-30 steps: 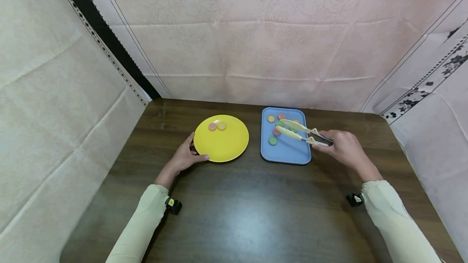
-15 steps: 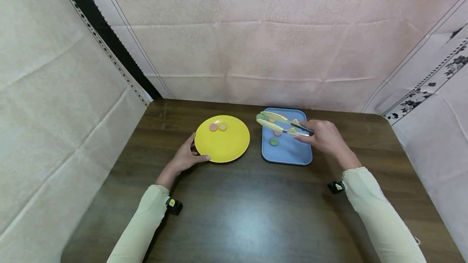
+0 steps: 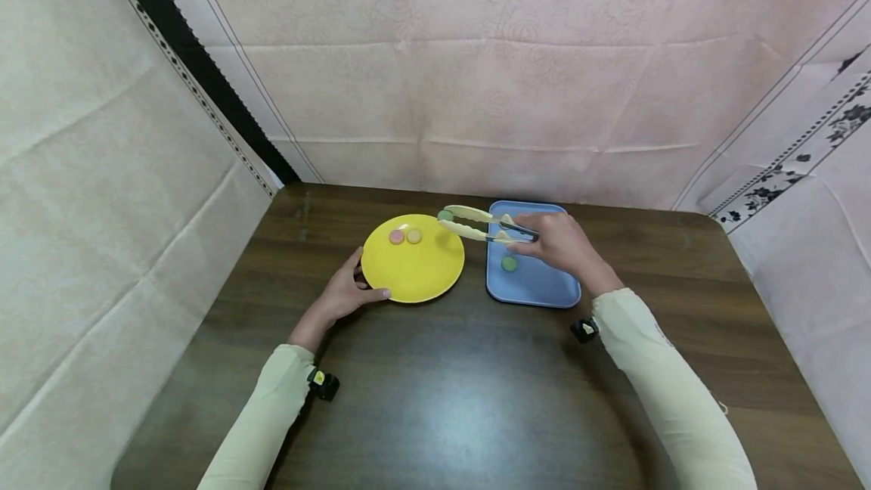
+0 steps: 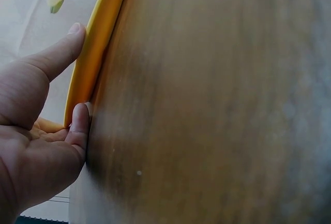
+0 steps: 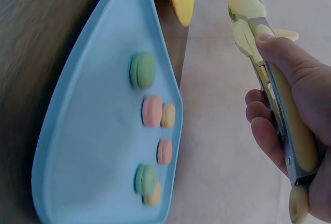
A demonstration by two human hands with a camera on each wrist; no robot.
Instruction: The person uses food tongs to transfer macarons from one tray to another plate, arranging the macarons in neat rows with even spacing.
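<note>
My left hand [image 3: 340,295] holds the near-left rim of a round yellow plate [image 3: 415,271], thumb on top and fingers at its edge and underside. A pink macaron [image 3: 396,237] and a cream-yellow macaron [image 3: 413,236] lie on the plate. My right hand [image 3: 561,243] grips a pair of tongs [image 3: 469,212] with pale yellow tips. Pinched at those tips is a green macaron [image 3: 445,215], above the plate's far-right rim. Beneath the right hand is a blue tray [image 3: 534,289]. Its green macarons [image 5: 143,71], pink macarons [image 5: 152,111] and yellow macarons [image 5: 168,115] show in the right wrist view.
Plate and tray stand side by side near the back of a dark wooden table [image 3: 435,384]. Behind the table hangs a pale patterned cloth [image 3: 476,97], with more cloth at both sides.
My right hand has moved left with the tongs, from over the tray to the plate's far-right edge. The green macaron was lifted off the tray. The left hand has stayed put.
</note>
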